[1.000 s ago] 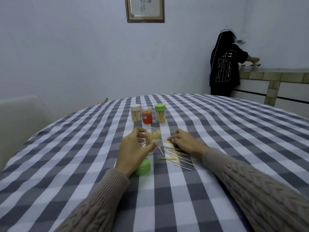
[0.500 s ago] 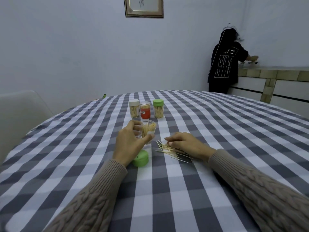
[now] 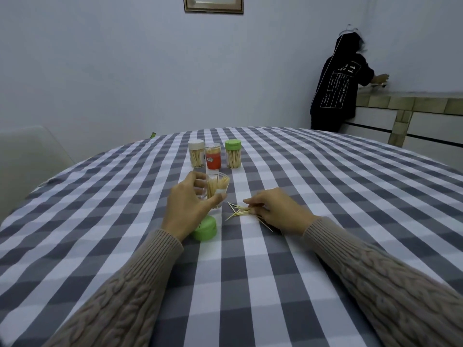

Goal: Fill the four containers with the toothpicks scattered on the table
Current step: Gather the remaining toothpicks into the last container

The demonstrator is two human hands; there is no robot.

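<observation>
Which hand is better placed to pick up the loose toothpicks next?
Right. The right hand already rests on the loose toothpicks, while the left hand grips the open container.

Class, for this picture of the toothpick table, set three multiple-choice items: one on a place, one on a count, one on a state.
1. Where does the loose green lid lie?
A. by the left wrist
B. on the open jar
C. behind the far jars

2. How many capped jars stand in the far row?
A. two
B. three
C. five

3. What is the left hand doing?
A. lying flat
B. gripping the open jar
C. lifting the lid

Answers:
1 A, the lid rests on the cloth beside that wrist.
2 B, white, orange, green.
3 B, its fingers curl round the jar.
</observation>
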